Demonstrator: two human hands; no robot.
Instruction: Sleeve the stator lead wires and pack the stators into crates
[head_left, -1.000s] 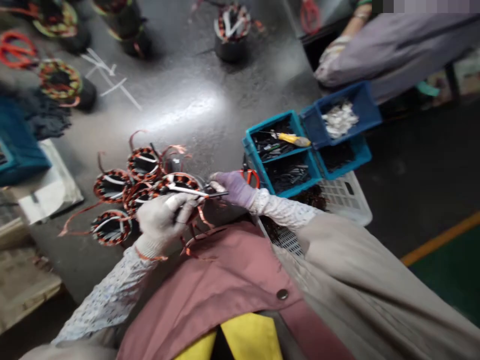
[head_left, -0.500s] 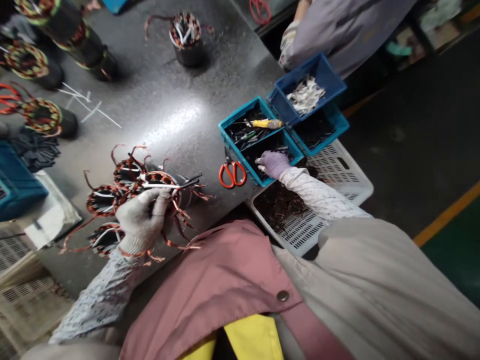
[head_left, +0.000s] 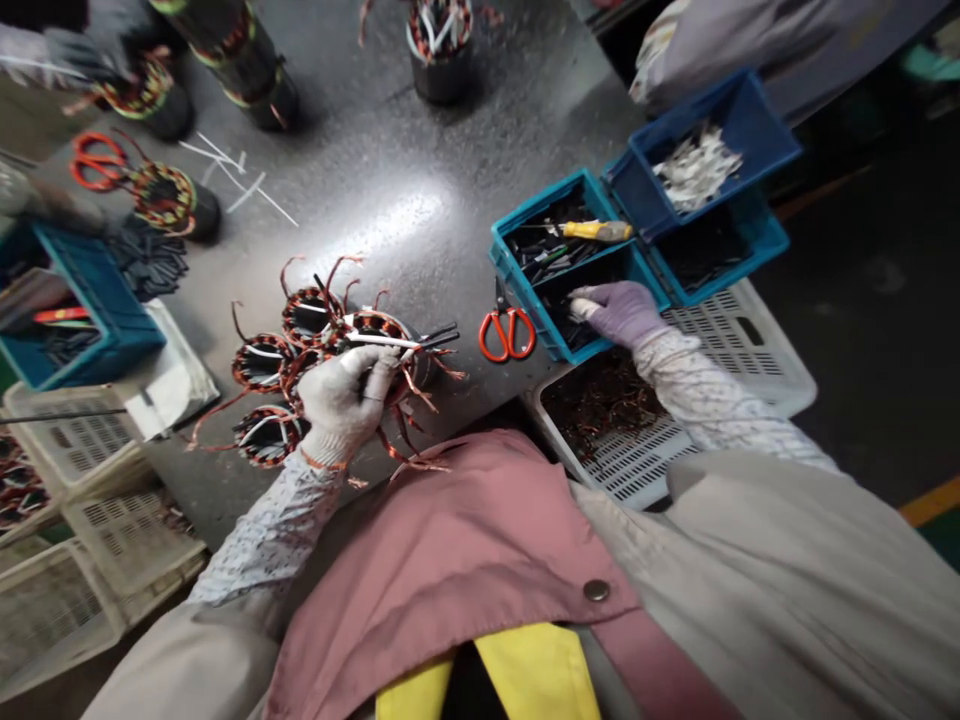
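Observation:
My left hand [head_left: 341, 395], in a white glove, pinches the leads of a wire-wound stator [head_left: 386, 322] standing on the grey table. A white sleeve [head_left: 367, 341] and black tubes [head_left: 441, 336] stick out past its fingertips. Several more stators with copper windings, such as one at the left [head_left: 259, 362], stand around that hand. My right hand [head_left: 619, 312], in a purple glove, reaches into the front compartment of a teal bin [head_left: 559, 345] with dark pieces. Its fingers are drawn together; what they hold, if anything, is hidden. Orange-handled scissors [head_left: 507, 335] lie beside the bin.
A yellow screwdriver [head_left: 596, 231] rests across the bin's rear compartment. A blue bin [head_left: 765, 140] of white pieces stands behind. Below is a white crate [head_left: 637, 485] with wire scraps. At the left, a co-worker's gloved hand [head_left: 79, 60] touches another stator; a teal box [head_left: 112, 340] tilts nearby.
The camera has swung left, so the scene sits farther right. A co-worker's hands now show at the upper left. My right hand has shifted slightly rightward within the bin; my left hand keeps its pinch.

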